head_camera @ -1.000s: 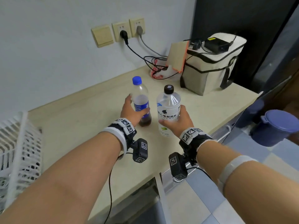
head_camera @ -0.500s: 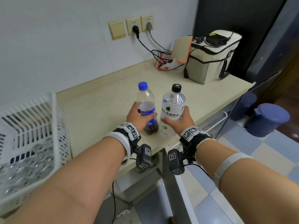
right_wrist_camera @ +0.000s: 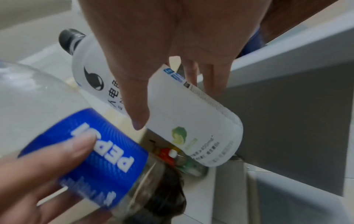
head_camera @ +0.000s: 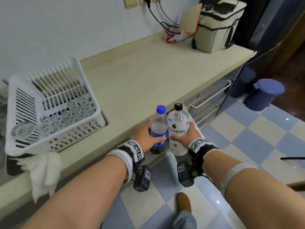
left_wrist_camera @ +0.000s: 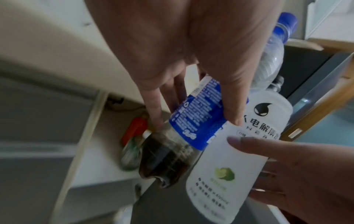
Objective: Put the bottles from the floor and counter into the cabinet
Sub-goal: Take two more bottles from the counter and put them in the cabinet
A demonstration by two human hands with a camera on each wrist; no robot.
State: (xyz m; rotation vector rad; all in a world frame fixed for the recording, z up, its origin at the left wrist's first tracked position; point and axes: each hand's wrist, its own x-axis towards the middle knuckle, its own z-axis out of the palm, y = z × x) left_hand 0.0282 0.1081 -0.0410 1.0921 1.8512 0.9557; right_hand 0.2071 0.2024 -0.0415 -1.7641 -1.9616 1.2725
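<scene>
Your left hand point(head_camera: 145, 136) grips the cola bottle point(head_camera: 158, 129), and on its blue label you can read "PEPSI" in white letters in the right wrist view. This bottle is clear plastic with a blue cap point(head_camera: 160, 109), and only a little dark drink is left at the bottom. Your thumb lies across the label and the fingers curl around the back.

Your right hand point(head_camera: 188, 137) grips the white bottle point(head_camera: 177, 129). It has a black cap point(head_camera: 178, 106), a black drop-shaped logo, black Chinese characters where "电解" can be read, and a small green lime picture lower down. The small print under the lime is too blurred to read.

You hold both bottles upright, side by side and touching, in the air just in front of the edge of the desk point(head_camera: 148, 75). Both forearms reach forward with the wrists close together. In the wrist views, an open cabinet point(left_wrist_camera: 107, 136) is below the bottles, with a bottle with a red cap point(left_wrist_camera: 134, 144) lying inside. A white basket point(head_camera: 49, 113) with glasses stands on the desk to the left.
</scene>
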